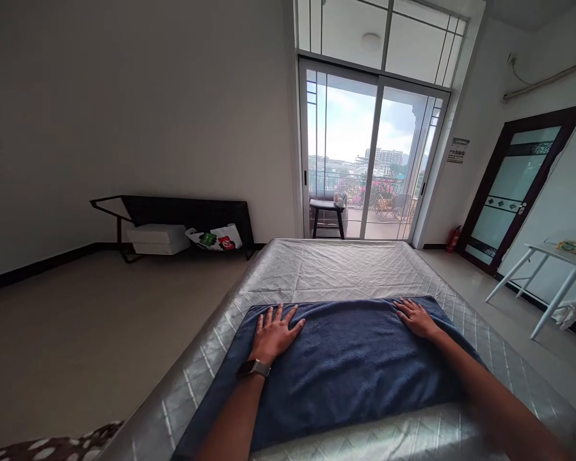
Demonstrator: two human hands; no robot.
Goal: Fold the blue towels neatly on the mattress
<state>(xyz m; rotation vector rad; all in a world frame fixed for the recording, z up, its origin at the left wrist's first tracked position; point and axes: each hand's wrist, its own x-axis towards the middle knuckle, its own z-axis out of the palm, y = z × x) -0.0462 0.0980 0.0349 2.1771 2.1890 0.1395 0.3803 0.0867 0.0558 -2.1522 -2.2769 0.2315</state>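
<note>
A dark blue towel-like cloth [350, 358] lies spread across a grey quilted mattress [336, 266], with soft wrinkles over its middle and near edge. My left hand [276, 334], a watch on its wrist, rests flat on the cloth's far left part with fingers spread. Near the far right corner, my right hand [415, 318] also presses flat on the cloth, fingers stretched out. Neither hand grips anything. Part of the cloth's near right edge is hidden under my right forearm.
Against the left wall stands a low black bench [187, 210] with a white box [156, 238] and a printed bag [216, 238] under it. Sliding glass doors [374, 153] are beyond the mattress. At right stand a white table [557, 253] and a fire extinguisher [454, 239]. Brown spotted fabric [62, 447] shows at lower left.
</note>
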